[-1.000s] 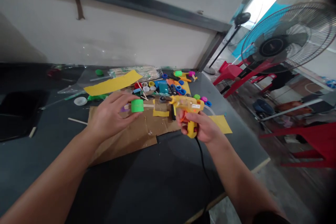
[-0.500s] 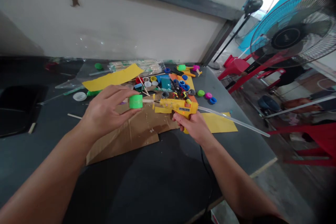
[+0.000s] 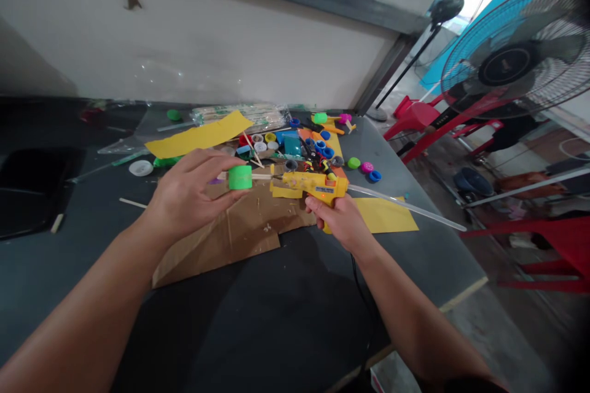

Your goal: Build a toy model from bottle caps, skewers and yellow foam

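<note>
Between the thumb and fingers of my left hand (image 3: pixel 184 190) is a green bottle cap (image 3: pixel 240 177), held above the cardboard. From the cap's right side a pale wooden stick (image 3: pixel 260 177) points at the nozzle of a yellow hot glue gun (image 3: pixel 306 183). My right hand (image 3: pixel 338 218) is wrapped round the glue gun's handle, and a small orange light shows on its body. A long clear glue stick (image 3: pixel 408 204) sticks out of its back. Whether the nozzle touches the wooden stick, I cannot tell.
Brown cardboard (image 3: pixel 230 239) lies beneath my hands on the dark table (image 3: pixel 258 319). Behind are bottle caps (image 3: pixel 327 152), pliers (image 3: pixel 326 167), yellow sheets (image 3: pixel 198 135) and bagged sticks (image 3: pixel 239 115). A black cord (image 3: pixel 362 288) hangs below the gun. A fan (image 3: pixel 511 64) stands at right.
The back end of the glue stick reaches slightly less far out behind the glue gun. Both hands keep nearly the same place, and the view has shifted a little.
</note>
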Demonstrator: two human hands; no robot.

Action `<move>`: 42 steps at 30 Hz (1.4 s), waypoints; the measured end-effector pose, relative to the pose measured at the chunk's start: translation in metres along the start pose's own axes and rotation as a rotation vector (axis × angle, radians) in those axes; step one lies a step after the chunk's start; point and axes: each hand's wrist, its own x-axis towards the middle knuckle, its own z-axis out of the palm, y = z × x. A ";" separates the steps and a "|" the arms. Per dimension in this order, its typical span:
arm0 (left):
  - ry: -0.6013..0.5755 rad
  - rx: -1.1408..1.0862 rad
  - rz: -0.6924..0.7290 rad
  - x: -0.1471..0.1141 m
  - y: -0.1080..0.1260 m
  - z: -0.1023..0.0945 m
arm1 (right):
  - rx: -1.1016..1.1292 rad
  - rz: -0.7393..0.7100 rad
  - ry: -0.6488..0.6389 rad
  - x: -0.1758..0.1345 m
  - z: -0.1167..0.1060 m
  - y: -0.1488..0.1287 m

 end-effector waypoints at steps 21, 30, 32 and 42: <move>-0.026 -0.012 -0.026 0.000 0.002 -0.001 | -0.002 0.006 0.022 0.001 0.001 0.001; -0.027 -0.008 -0.042 0.000 0.001 -0.001 | 0.057 -0.009 -0.002 -0.002 0.003 -0.002; -0.025 -0.004 -0.044 -0.001 0.001 0.000 | 0.079 -0.004 -0.001 -0.002 0.003 -0.004; -0.013 0.009 -0.037 0.000 0.001 0.001 | 0.062 0.015 -0.001 -0.002 0.003 -0.005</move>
